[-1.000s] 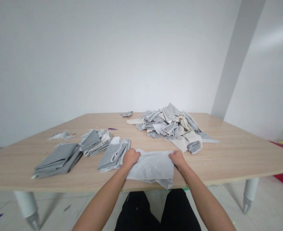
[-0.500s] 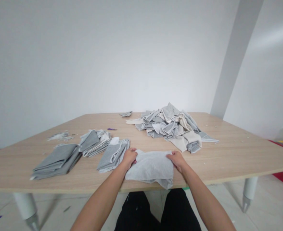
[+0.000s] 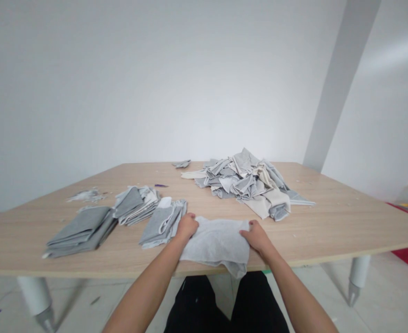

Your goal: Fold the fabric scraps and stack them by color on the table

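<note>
A light grey piece of cloth point(image 3: 218, 243) is spread between my two hands at the front of the table, its lower corner drooping past the table edge. My left hand point(image 3: 188, 226) pinches the cloth's upper left corner, with the fingertips partly hidden. On the other side, my right hand point(image 3: 255, 235) grips the upper right corner between thumb and fingers. Just left of my left hand lies a folded grey cloth stack point(image 3: 164, 224) with white edges. Beyond the cloth, toward the right, rises a loose heap of grey and beige cloth pieces point(image 3: 242, 178).
Two more folded stacks, a grey one point(image 3: 81, 231) and a grey-white one point(image 3: 137, 203), sit on the left. Behind them are white scraps point(image 3: 87, 195) and a small purple item point(image 3: 161, 185). A small grey cloth point(image 3: 181, 163) lies at the table's point(image 3: 329, 217) back edge.
The cloth's drooping corner hangs slightly lower over the edge. My right hand has shifted slightly, its grip still on the upper right corner. The stacks and heap are unchanged.
</note>
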The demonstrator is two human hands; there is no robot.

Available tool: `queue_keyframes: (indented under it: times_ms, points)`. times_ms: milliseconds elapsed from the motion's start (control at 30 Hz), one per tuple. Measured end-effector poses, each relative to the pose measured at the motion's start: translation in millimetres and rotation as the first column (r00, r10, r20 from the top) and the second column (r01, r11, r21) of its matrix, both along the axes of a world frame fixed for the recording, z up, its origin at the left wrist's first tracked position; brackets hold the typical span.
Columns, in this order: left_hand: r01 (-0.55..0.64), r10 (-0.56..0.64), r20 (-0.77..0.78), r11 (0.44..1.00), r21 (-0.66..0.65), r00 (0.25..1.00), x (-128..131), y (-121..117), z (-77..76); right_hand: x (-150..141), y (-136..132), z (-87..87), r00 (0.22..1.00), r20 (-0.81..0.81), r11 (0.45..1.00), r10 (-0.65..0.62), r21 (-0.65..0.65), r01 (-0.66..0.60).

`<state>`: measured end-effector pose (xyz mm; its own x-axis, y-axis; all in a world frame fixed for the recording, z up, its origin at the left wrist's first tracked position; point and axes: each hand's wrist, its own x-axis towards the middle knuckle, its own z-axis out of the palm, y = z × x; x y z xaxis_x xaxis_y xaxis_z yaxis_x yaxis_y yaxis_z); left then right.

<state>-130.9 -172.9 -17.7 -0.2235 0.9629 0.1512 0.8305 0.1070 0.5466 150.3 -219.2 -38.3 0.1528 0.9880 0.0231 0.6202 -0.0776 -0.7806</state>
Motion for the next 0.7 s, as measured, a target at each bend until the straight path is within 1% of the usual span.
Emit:
queue_keyframes:
  times_ms: [100, 200, 267, 300, 367, 400, 467, 500, 567, 633, 700]
  points:
    - [0.046, -0.04, -0.116, 0.998, 0.05, 0.992, 5, -6, 3.8, 1, -1, 2.7, 0.99, 0.141, 0.999, -0.026, 0.044, 0.02]
    - [0.113, -0.088, -0.208, 0.987, 0.113, 0.974, 10, -15, 11.3, 1, -4, 8.2, 0.973, 0.225, 0.996, -0.05, 0.079, 0.033]
    - [0.189, -0.151, -0.255, 0.973, 0.132, 0.955, 15, -22, 17.5, -1, -6, 13.4, 0.952, 0.301, 0.989, -0.059, 0.148, 0.014]
    - [0.239, -0.197, -0.275, 0.962, 0.129, 0.941, 17, -25, 20.3, -3, -7, 16.1, 0.934, 0.354, 0.98, -0.05, 0.196, -0.022]
    - [0.364, -0.322, -0.305, 0.927, 0.091, 0.896, 21, -31, 23.9, -8, -8, 20.6, 0.882, 0.471, 0.95, 0.008, 0.271, -0.154]
    - [0.433, -0.396, -0.313, 0.9, 0.056, 0.863, 24, -34, 24.1, -11, -9, 22.0, 0.851, 0.521, 0.931, 0.062, 0.278, -0.238]
    - [0.548, -0.532, -0.313, 0.835, -0.041, 0.787, 27, -40, 21.2, -19, -12, 22.8, 0.792, 0.579, 0.895, 0.194, 0.226, -0.385]
    - [0.584, -0.582, -0.305, 0.806, -0.095, 0.754, 28, -43, 18.2, -23, -14, 22.2, 0.765, 0.593, 0.881, 0.252, 0.186, -0.434]
    - [0.607, -0.634, -0.287, 0.772, -0.188, 0.718, 29, -46, 10.7, -29, -19, 20.6, 0.728, 0.607, 0.871, 0.318, 0.116, -0.477]
    - [0.591, -0.639, -0.28, 0.769, -0.243, 0.716, 28, -44, 3.4, -34, -23, 20.0, 0.715, 0.617, 0.876, 0.329, 0.084, -0.476]
    - [0.565, -0.625, -0.282, 0.78, -0.269, 0.728, 26, -37, -1.6, -35, -27, 22.0, 0.709, 0.626, 0.874, 0.325, 0.087, -0.477]
